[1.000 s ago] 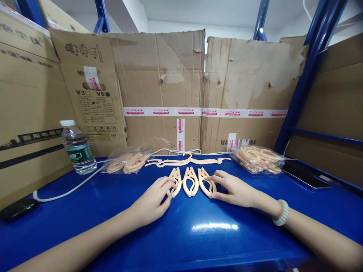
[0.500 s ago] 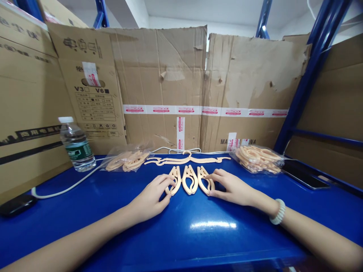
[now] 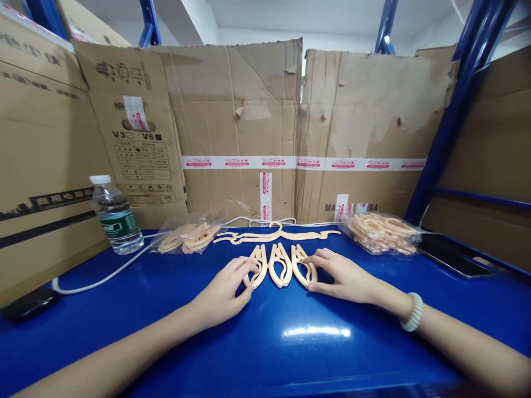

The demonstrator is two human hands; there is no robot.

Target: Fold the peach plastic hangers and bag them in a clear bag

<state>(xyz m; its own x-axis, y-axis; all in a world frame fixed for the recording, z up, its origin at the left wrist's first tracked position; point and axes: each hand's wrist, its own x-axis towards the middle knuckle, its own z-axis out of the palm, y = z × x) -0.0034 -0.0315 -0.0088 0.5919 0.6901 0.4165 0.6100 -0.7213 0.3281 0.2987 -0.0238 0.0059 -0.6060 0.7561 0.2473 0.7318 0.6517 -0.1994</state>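
Three folded peach-coloured plastic hangers lie side by side on the blue table. My left hand [image 3: 227, 290] has its thumb and fingers closed around the edges of the left folded hanger [image 3: 260, 271]. On the other side, my right hand [image 3: 342, 276] grips the right folded hanger [image 3: 296, 265] between thumb and fingers. Between them, the middle folded hanger [image 3: 271, 272] is untouched. Just behind this row, an unfolded hanger [image 3: 259, 237] lies flat with its arms spread and its hook [image 3: 275, 224] pointing away from me.
Clear bags of folded hangers lie at the back left [image 3: 193, 236] and back right [image 3: 381, 232]. A water bottle [image 3: 118, 221] stands left, near a white cable [image 3: 99, 286] and a black object [image 3: 31, 303]. A phone [image 3: 454, 257] rests right. Cardboard [image 3: 240, 132] walls the back.
The camera view has shifted slightly, so everything sits a little further right and lower. Both hands stay on the same folded hangers.
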